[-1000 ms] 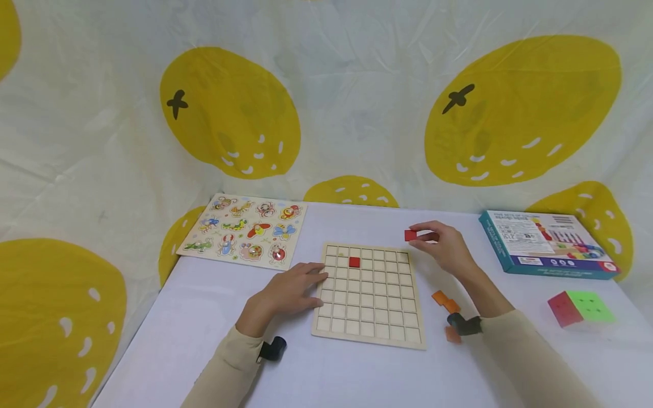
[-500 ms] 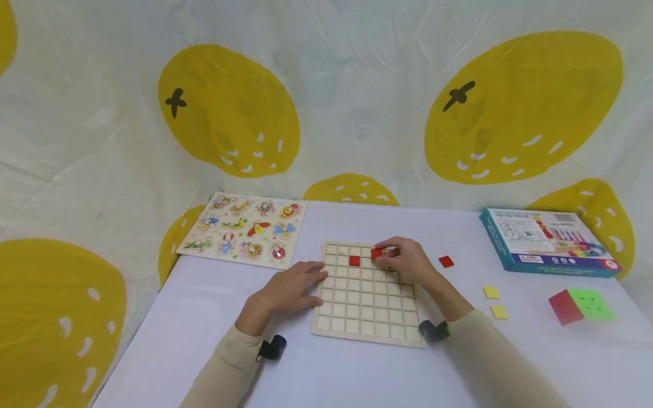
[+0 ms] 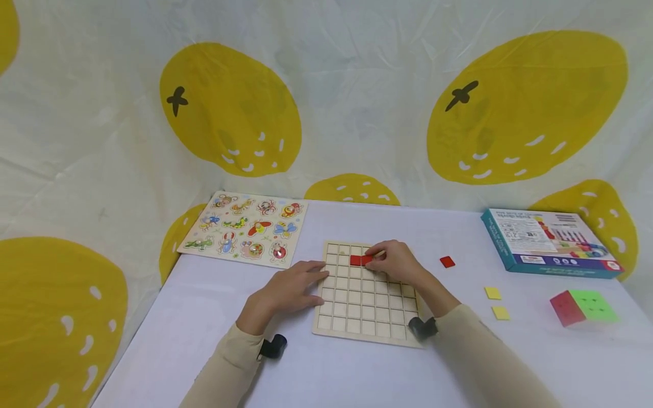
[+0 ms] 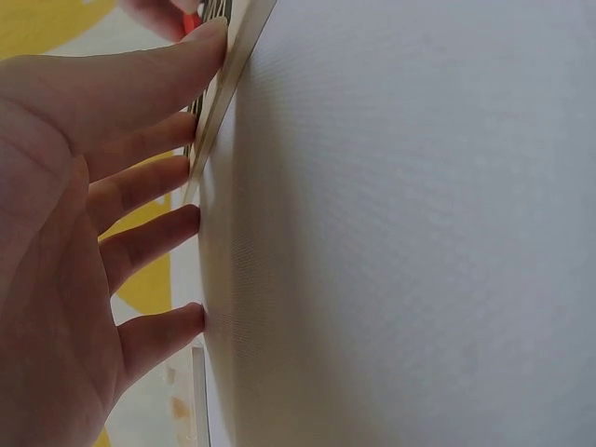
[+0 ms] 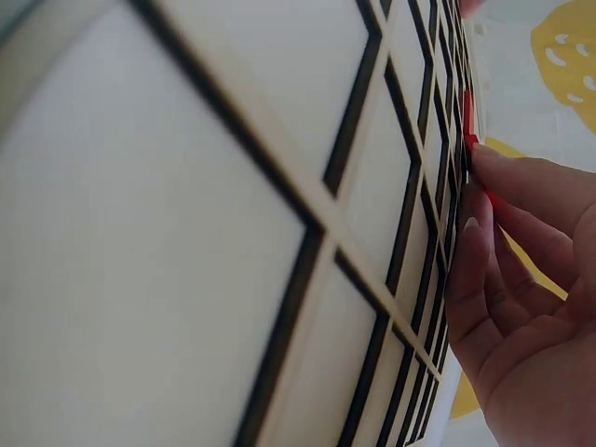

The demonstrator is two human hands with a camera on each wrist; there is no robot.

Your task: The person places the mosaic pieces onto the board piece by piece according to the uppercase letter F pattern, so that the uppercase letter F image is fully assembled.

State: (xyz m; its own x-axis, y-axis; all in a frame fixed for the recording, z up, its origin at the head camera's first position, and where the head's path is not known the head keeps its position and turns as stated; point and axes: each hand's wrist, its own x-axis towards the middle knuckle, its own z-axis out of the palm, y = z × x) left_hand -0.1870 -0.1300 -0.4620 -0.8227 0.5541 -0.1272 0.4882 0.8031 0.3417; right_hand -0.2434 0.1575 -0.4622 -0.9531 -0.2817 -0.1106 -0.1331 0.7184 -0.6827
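Note:
A wooden grid board (image 3: 367, 309) lies in the middle of the white table. One red tile (image 3: 354, 260) sits in its second row. A second red tile (image 3: 365, 260) lies right beside it, and my right hand (image 3: 390, 262) pinches it at the fingertips. In the right wrist view, my right hand (image 5: 521, 279) touches the red tile's edge (image 5: 468, 126) against the board (image 5: 279, 186). My left hand (image 3: 298, 283) lies flat on the table, its straight fingers against the board's left edge (image 4: 228, 74).
A loose red tile (image 3: 447, 261) and two yellow tiles (image 3: 492, 292) lie right of the board. A teal box (image 3: 548, 243) and a colour cube (image 3: 581, 306) are at the far right. An insect peg puzzle (image 3: 245, 229) lies at the back left. A lemon-print sheet hangs behind.
My right hand carried a red tile from the board's right side onto the grid and set it beside the first red tile. The left hand has stayed still.

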